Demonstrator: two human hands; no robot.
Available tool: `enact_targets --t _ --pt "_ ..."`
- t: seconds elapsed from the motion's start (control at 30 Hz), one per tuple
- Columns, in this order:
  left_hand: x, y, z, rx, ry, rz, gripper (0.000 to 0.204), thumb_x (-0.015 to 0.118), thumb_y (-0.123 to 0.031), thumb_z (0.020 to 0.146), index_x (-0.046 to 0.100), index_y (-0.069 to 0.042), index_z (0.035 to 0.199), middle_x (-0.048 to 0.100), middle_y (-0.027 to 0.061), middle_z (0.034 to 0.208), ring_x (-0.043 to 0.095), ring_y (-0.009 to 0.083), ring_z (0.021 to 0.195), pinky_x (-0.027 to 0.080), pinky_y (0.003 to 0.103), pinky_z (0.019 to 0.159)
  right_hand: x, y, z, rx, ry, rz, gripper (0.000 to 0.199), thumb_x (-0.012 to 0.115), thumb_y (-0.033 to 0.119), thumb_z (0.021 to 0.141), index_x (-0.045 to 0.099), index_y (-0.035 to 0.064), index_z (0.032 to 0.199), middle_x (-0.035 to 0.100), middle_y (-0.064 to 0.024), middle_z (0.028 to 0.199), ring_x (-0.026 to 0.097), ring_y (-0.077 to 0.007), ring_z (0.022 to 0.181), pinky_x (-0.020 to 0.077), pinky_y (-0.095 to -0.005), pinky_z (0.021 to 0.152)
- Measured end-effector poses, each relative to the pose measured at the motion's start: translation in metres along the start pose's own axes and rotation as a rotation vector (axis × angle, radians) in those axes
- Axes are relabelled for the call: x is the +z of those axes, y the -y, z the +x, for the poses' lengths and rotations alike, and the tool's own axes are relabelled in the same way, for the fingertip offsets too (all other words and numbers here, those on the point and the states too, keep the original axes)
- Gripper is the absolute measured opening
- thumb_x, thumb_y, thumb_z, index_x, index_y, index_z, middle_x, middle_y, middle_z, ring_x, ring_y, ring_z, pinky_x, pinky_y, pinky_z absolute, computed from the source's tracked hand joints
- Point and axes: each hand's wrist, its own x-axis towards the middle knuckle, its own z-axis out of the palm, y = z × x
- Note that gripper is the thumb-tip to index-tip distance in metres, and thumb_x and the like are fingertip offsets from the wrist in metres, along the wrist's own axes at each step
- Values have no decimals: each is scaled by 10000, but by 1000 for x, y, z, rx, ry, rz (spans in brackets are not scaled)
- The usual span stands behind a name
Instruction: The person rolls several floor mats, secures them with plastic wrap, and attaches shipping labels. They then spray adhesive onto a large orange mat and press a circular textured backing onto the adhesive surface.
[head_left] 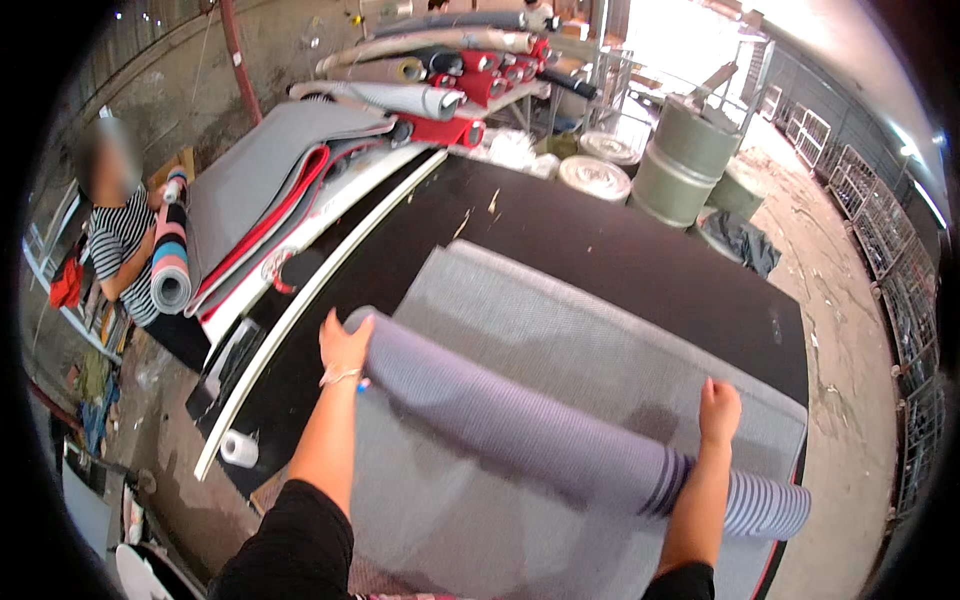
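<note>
A long purple-grey rolled mat point(520, 415) with dark stripes toward its right end lies slantwise across flat grey matting point(590, 330) on a black-topped table point(650, 260). My left hand point(345, 350) is at the roll's left end, fingers apart, its palm side against the end. A thin bracelet circles that wrist. My right hand point(718, 410) is closed in a fist above the grey matting, just beyond the roll. Its forearm passes over the striped part. Whether anything is inside the fist is hidden.
A pale strip point(320, 300) runs along the table's left side, near a white spool point(239, 448). Behind it lie folded grey and red sheets point(270, 160). At left, a person in stripes point(118, 250) holds colourful rolls point(170, 260). A green drum point(680, 165) stands beyond the table.
</note>
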Motion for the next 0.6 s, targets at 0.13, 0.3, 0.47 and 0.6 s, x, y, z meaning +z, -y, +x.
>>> enact_targets --t 0.13,0.3,0.47,0.6 --pt "-14 23 1 -86 261 -152 571 664 -443 733 585 67 977 614 238 962 598 345 919 456 386 807 -96 -81 -54 363 224 -310 234 555 200 755 622 -7 841 606 -217 848 588 -343 789 451 -416 705" --pt "5 -6 -4 -109 299 -160 597 656 -458 735 580 70 1003 604 245 1001 587 346 956 450 376 836 -184 -348 -157 763 -274 -149 550 492 391 863 503 -57 1182 565 -246 1110 559 -364 986 426 -381 883" --pt "-26 5 8 -95 370 -22 631 643 -483 727 575 79 1007 602 262 994 582 368 961 450 388 849 -153 -383 -163 794 -324 554 679 370 523 906 458 -61 1241 531 -213 1201 544 -300 1053 423 -368 892" --pt "-145 -19 6 -188 675 318 535 628 -419 728 612 50 987 610 254 992 583 368 977 455 380 857 -234 -390 -212 697 197 -93 535 382 447 904 546 -2 1144 561 -212 1144 565 -335 996 450 -403 831"
